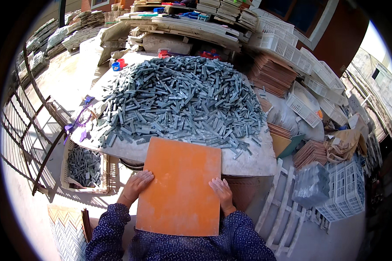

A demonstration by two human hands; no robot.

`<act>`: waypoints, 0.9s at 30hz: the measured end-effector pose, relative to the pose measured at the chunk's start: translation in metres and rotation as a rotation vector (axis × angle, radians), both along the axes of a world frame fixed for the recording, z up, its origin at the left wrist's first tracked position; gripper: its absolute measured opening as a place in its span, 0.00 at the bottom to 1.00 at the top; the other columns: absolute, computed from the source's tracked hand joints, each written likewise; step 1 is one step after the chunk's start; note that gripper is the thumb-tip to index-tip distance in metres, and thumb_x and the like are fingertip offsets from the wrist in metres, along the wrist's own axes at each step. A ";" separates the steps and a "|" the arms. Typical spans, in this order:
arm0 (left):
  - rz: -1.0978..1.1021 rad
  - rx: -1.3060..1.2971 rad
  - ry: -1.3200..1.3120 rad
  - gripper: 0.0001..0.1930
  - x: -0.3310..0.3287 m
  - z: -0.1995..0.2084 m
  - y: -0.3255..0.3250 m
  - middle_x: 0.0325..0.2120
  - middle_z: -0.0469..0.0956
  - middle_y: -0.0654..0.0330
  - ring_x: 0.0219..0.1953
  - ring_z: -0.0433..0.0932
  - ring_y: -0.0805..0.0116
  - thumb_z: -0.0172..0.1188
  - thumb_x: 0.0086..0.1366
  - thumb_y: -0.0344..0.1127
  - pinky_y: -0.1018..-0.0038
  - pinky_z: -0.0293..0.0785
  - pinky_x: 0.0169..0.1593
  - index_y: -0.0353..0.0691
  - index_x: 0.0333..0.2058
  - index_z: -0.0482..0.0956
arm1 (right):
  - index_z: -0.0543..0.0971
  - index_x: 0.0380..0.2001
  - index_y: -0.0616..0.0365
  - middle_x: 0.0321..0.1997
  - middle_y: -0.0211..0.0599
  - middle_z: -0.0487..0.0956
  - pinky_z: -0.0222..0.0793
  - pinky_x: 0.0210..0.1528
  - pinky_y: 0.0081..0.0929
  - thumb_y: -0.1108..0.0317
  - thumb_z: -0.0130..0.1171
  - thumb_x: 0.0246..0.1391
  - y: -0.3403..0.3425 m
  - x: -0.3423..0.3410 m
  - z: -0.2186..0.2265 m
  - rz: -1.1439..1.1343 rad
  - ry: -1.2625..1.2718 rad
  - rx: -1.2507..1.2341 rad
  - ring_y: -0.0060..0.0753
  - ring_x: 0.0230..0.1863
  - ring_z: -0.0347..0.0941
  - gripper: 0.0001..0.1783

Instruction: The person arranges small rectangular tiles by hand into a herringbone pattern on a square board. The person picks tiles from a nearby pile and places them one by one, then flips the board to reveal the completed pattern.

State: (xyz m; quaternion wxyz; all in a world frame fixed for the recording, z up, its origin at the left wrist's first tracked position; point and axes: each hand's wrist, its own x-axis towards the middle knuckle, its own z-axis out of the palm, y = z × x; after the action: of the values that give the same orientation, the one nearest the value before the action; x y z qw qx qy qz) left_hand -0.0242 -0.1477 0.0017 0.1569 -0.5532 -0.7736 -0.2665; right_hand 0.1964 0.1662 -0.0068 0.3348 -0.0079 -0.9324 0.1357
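A flat square orange board [178, 191] lies in front of me, its far edge over the near edge of the table and its near edge close to my body. My left hand [137, 185] grips its left edge, the fingers on top. At the right edge, my right hand [223, 191] holds the board with its fingers over the rim. Both thumbs are hidden. Just beyond the board, a big heap of thin grey stone strips [183, 95] covers much of the pale table [257, 158].
Left of the table stands a crate [104, 174] of more strips, near a metal railing [41, 161]. A herringbone panel [65, 230] lies lower left. To the right are a wooden pallet [276, 213], white plastic crates [346, 191] and stacked brown boards [272, 74].
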 end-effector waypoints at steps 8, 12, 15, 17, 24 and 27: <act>0.018 -0.003 0.004 0.20 -0.001 0.016 0.007 0.49 0.76 0.57 0.54 0.74 0.58 0.50 0.57 0.27 0.64 0.71 0.57 0.41 0.50 0.75 | 0.80 0.43 0.57 0.48 0.41 0.78 0.66 0.58 0.41 0.70 0.53 0.52 -0.002 -0.001 0.014 0.031 0.015 -0.068 0.41 0.54 0.73 0.15; 0.028 0.028 -0.009 0.15 0.034 0.021 -0.020 0.45 0.78 0.55 0.51 0.76 0.57 0.52 0.57 0.27 0.64 0.73 0.54 0.39 0.45 0.78 | 0.81 0.41 0.58 0.47 0.42 0.79 0.67 0.57 0.41 0.71 0.52 0.52 -0.013 0.024 0.037 0.063 -0.006 -0.031 0.42 0.53 0.74 0.14; 0.023 0.018 -0.050 0.15 0.053 0.020 -0.034 0.45 0.78 0.55 0.50 0.77 0.57 0.53 0.58 0.27 0.64 0.74 0.53 0.39 0.45 0.78 | 0.81 0.40 0.59 0.46 0.44 0.79 0.68 0.56 0.42 0.71 0.54 0.50 -0.029 0.044 0.036 0.066 -0.036 -0.048 0.45 0.51 0.74 0.14; 0.029 0.029 -0.059 0.16 0.052 0.017 -0.029 0.44 0.79 0.55 0.49 0.77 0.55 0.54 0.56 0.27 0.63 0.75 0.52 0.38 0.45 0.78 | 0.81 0.40 0.59 0.46 0.44 0.79 0.68 0.56 0.43 0.70 0.55 0.49 -0.030 0.045 0.032 0.035 -0.014 -0.061 0.46 0.51 0.75 0.14; 0.056 0.013 -0.104 0.18 0.027 0.018 -0.011 0.45 0.78 0.54 0.50 0.76 0.55 0.53 0.55 0.27 0.64 0.74 0.53 0.38 0.46 0.78 | 0.81 0.39 0.62 0.45 0.46 0.79 0.69 0.55 0.44 0.70 0.56 0.49 -0.019 0.017 0.025 0.020 -0.023 -0.104 0.49 0.50 0.75 0.14; 0.060 0.041 -0.082 0.18 0.016 0.027 -0.002 0.46 0.78 0.53 0.51 0.76 0.55 0.54 0.54 0.26 0.65 0.74 0.53 0.37 0.45 0.78 | 0.81 0.39 0.63 0.44 0.48 0.79 0.69 0.54 0.44 0.70 0.56 0.49 -0.011 0.004 0.033 0.027 0.010 -0.136 0.50 0.49 0.75 0.14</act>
State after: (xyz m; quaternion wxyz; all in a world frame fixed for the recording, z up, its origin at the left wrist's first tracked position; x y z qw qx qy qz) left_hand -0.0086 -0.1496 0.0286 0.1442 -0.5150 -0.7899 -0.3000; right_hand 0.2002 0.1548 0.0259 0.3365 -0.0174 -0.9193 0.2031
